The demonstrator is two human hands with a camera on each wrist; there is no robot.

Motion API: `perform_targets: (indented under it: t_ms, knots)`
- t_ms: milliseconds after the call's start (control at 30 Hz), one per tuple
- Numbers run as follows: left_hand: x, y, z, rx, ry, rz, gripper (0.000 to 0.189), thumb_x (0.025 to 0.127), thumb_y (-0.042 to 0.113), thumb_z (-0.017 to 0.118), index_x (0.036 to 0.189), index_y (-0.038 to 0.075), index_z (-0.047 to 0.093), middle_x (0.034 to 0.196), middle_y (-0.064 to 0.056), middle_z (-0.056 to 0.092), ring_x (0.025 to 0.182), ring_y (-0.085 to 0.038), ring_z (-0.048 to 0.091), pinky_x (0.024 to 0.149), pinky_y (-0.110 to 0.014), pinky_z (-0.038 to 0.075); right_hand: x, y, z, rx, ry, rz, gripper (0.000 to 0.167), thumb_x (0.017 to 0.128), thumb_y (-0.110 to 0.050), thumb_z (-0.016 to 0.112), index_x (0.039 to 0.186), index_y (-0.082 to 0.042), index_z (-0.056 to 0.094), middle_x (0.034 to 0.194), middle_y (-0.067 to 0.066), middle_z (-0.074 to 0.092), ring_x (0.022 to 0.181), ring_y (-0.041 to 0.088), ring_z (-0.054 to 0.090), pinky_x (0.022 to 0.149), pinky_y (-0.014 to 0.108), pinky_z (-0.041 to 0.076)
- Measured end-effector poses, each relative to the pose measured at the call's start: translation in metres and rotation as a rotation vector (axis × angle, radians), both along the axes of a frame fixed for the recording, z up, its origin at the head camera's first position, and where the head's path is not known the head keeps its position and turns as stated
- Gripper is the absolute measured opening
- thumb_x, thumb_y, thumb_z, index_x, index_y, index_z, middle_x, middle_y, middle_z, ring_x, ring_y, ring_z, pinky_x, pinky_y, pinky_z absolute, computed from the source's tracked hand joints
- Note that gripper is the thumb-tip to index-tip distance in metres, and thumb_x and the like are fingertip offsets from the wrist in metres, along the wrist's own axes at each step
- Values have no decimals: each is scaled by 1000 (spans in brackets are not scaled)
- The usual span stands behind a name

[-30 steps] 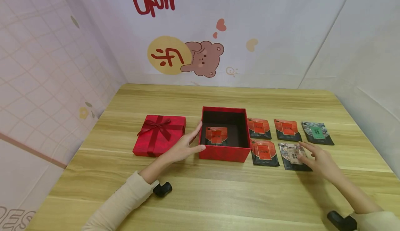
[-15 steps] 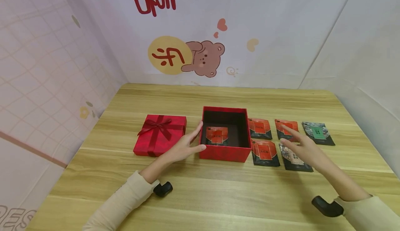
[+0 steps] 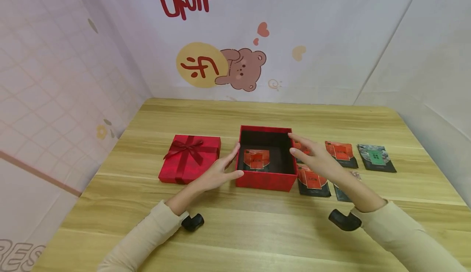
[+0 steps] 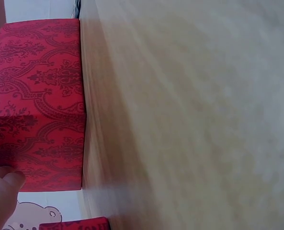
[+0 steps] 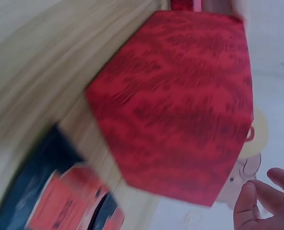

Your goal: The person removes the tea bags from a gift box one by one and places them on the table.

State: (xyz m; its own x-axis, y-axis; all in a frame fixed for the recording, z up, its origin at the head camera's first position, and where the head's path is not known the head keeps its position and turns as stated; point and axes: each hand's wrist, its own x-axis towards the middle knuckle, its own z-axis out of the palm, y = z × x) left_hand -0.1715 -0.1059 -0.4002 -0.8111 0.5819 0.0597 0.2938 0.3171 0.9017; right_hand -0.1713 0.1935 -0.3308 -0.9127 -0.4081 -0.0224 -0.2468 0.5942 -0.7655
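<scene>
An open red box (image 3: pixel 266 180) with a dark inside stands mid-table. Inside it, on the left, lies a red-and-black sachet (image 3: pixel 256 159). My left hand (image 3: pixel 217 174) rests at the box's left side, fingers and thumb spread along the wall; the left wrist view shows its fingertips (image 4: pixel 10 178) against the patterned red side. Over the right rim comes my right hand (image 3: pixel 319 158), its fingers extended and holding nothing. It partly covers the sachets beside the box, among them a red one (image 3: pixel 313 180) and a pale one (image 3: pixel 343 194).
A red lid (image 3: pixel 191 159) with a dark red ribbon bow lies left of the box. Further right are another red sachet (image 3: pixel 340 153) and a green one (image 3: pixel 376 157). A printed white cloth (image 3: pixel 320 30) hangs behind the wooden table (image 3: pixel 257 231).
My right hand has moved left from over the pale sachet, past the red ones, to the box's right rim. My left hand has stayed at the box.
</scene>
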Motion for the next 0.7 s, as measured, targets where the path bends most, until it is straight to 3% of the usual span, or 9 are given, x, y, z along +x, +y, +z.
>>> perform_targets:
  t_ms: [67,133,200,267,500,600,700]
  knots:
    - [0,0,1,0,-6,3,79,89,21,59,147,11,7,153,1,4,138,-15,9,108,-40,23,-3,-9,0,-6,13,8,54,95,-25,50,142,-7,31,131,21,45,96,34,52,68,38,49]
    - [1,1,2,1,-10,3,79,89,23,60,147,10,7,153,2,3,138,-14,9,108,-39,23,-6,-16,0,-10,19,13,53,94,-23,51,141,-7,34,113,19,55,77,26,50,54,30,42]
    - [1,1,2,3,-12,3,80,89,25,60,147,9,7,153,2,3,138,-13,9,109,-38,22,-9,-23,-1,-19,22,22,52,93,-21,53,141,-7,35,98,15,58,67,22,47,52,28,37]
    - [0,1,1,5,-11,0,81,89,26,60,147,8,7,153,2,3,138,-13,9,109,-38,22,-11,-28,-3,-28,19,35,52,93,-19,53,140,-7,36,95,14,58,74,21,50,56,29,38]
    - [0,1,1,19,-17,-6,81,89,26,60,147,8,6,152,0,3,138,-14,9,109,-39,22,-16,-40,-11,-25,-3,53,51,93,-20,53,140,-7,36,114,18,55,89,25,53,61,30,43]
    - [0,1,1,19,-25,-3,80,89,25,60,147,9,6,152,1,3,138,-14,9,109,-40,22,-18,-46,-14,-18,9,68,51,93,-19,53,139,-5,37,114,18,56,85,23,52,58,30,41]
    - [2,2,5,20,-33,-5,78,90,22,59,147,8,6,152,1,3,138,-15,9,109,-40,21,-19,-51,-17,-7,35,86,50,92,-16,54,138,-4,38,99,17,61,66,17,49,53,27,39]
